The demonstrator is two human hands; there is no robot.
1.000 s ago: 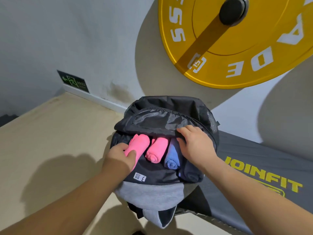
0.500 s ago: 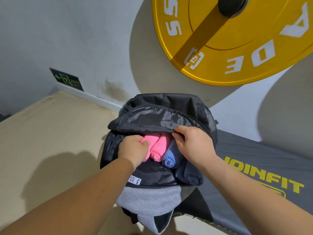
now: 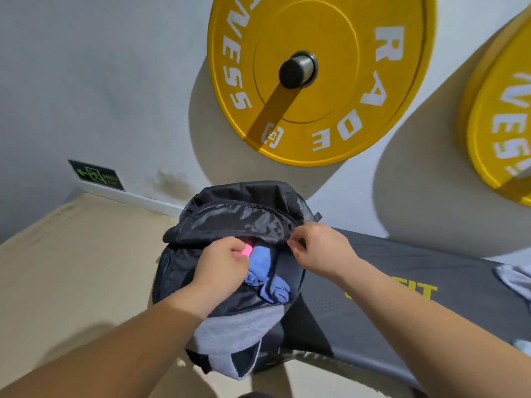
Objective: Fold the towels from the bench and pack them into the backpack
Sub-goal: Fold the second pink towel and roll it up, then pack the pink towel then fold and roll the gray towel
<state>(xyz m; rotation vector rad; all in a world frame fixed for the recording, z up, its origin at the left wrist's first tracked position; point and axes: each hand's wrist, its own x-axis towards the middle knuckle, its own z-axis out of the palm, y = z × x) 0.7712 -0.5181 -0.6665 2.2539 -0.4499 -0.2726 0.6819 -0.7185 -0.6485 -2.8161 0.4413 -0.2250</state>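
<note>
Head view looks down on a pale wall [image 3: 100,81] and a tan floor [image 3: 71,268], with a dark bench [image 3: 402,282] running from the middle of the frame to the right edge. A yellow plate [image 3: 339,90] hangs on a peg on the wall above the bench, and a second plate [image 3: 500,124] is cut off by the right edge of the frame.

A black backpack [image 3: 238,222] sits at the bench's left end, close to the wall. Its main opening faces up and its shiny flap is lifted at the back. A grey panel [image 3: 235,331] on its front hangs down over the end of the bench.

Rolled towels stand side by side inside the opening. Two blue towels [image 3: 260,262] lie right of centre, their rolled ends toward the near rim. A pink towel [image 3: 247,249] is just left of them, mostly hidden by the flap and a hand.

Pale cloth [image 3: 514,280] lies on the bench at its far right end, too blurred to name further.

The left hand [image 3: 221,262] is in the opening with its fingers curled round the end of the pink towel. The right hand [image 3: 321,251] is at the right corner of the opening, where thumb and forefinger pinch the flap's edge and the other fingers are tucked in.

A small green exit sign [image 3: 97,175] sits low on the wall, left of the backpack.
</note>
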